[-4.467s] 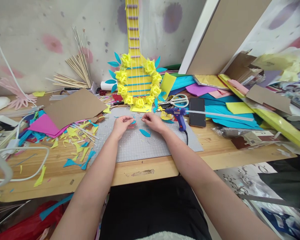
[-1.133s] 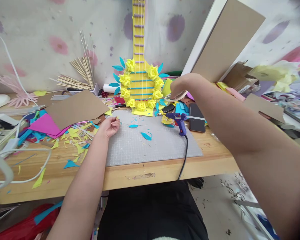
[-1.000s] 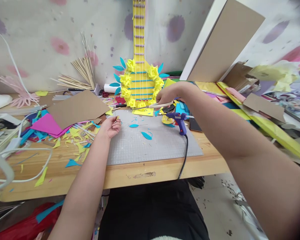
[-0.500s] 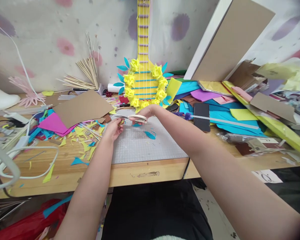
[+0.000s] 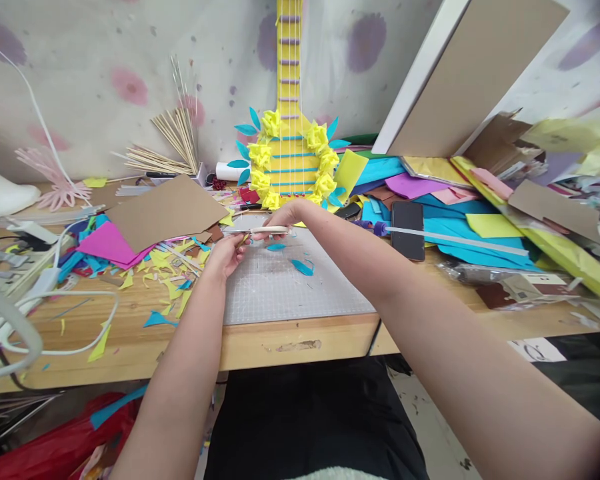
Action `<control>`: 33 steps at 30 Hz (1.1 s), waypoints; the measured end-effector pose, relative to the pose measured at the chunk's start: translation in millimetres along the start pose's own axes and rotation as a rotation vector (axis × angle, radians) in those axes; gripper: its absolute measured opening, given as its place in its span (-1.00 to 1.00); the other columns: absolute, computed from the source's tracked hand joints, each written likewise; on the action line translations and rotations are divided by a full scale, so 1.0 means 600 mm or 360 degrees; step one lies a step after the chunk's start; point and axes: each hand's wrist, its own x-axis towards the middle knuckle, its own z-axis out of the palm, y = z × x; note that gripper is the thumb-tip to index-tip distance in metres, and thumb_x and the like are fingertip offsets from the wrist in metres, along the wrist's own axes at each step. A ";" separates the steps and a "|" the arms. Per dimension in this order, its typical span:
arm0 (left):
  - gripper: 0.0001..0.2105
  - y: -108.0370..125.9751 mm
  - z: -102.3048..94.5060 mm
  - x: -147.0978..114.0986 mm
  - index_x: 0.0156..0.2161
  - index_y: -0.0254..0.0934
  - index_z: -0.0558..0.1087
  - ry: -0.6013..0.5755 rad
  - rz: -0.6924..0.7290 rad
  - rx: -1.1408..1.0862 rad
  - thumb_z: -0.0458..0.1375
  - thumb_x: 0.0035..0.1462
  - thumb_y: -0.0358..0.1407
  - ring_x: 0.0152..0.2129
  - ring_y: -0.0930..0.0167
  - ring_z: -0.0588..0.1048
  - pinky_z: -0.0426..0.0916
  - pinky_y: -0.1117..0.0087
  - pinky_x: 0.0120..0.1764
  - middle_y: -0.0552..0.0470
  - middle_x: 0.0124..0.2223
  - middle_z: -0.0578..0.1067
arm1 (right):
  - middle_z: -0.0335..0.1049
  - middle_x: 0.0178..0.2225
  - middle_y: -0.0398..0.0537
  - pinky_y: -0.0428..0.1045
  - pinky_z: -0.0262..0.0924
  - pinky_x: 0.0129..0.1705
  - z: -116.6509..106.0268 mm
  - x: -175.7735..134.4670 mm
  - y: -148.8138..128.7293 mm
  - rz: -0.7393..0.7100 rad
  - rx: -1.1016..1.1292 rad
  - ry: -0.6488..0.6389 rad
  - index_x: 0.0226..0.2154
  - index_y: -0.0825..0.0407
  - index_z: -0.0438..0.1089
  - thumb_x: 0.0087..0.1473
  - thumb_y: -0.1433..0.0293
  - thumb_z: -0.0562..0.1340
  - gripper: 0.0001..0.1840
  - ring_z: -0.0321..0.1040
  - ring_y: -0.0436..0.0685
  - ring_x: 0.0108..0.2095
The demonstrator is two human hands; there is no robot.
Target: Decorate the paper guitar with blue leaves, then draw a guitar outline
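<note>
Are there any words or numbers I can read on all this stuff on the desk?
None can be read.
Packet at the desk's right edge: its pale label bears marks too small and blurred to read.
Printed sheet below the desk edge: dark marks, unreadable.
Phone: screen dark, no text.
Grey cutting mat: only grid lines, no readable numbers.
Scissors in the right hand: no visible brand.

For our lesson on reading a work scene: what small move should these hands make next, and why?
Probably close the scissors on the small scrap pinched in the left hand: the right hand holds them level with the tips at that hand's fingertips, above the grey cutting mat.
</note>
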 end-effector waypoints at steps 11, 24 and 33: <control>-0.83 0.003 -0.002 0.001 -0.39 -0.39 0.36 -0.0036 -0.0007 -0.0043 -0.04 0.18 -0.51 -0.80 0.69 0.19 -0.05 0.72 -0.81 0.11 -0.56 0.33 | 0.32 -0.43 -0.11 -0.08 0.19 -0.28 -0.012 0.030 -0.005 0.0019 -0.0237 -0.0526 -0.31 0.16 0.40 -0.21 0.03 0.32 -0.45 0.35 0.05 -0.30; -0.85 -0.011 -0.027 0.034 -0.29 -0.31 0.41 0.0534 0.0608 0.0704 0.02 0.18 -0.30 -0.67 0.51 0.43 0.35 0.45 -0.56 0.04 -0.36 0.45 | 0.29 -0.53 -0.11 -0.06 0.19 -0.40 -0.009 0.062 0.005 0.0000 -0.0377 -0.0286 -0.45 0.16 0.42 -0.21 0.23 0.31 -0.68 0.32 0.05 -0.42; -0.90 -0.008 -0.008 0.024 -0.38 -0.37 0.39 0.0197 0.0429 0.0201 0.03 0.08 -0.50 -0.73 0.63 0.22 0.13 0.63 -0.65 0.14 -0.59 0.31 | 0.13 -0.63 -0.22 -0.14 0.08 -0.54 0.005 0.069 -0.003 -0.0058 -0.0241 -0.0323 -0.56 0.13 0.30 -0.14 0.33 0.27 -0.80 0.16 -0.09 -0.59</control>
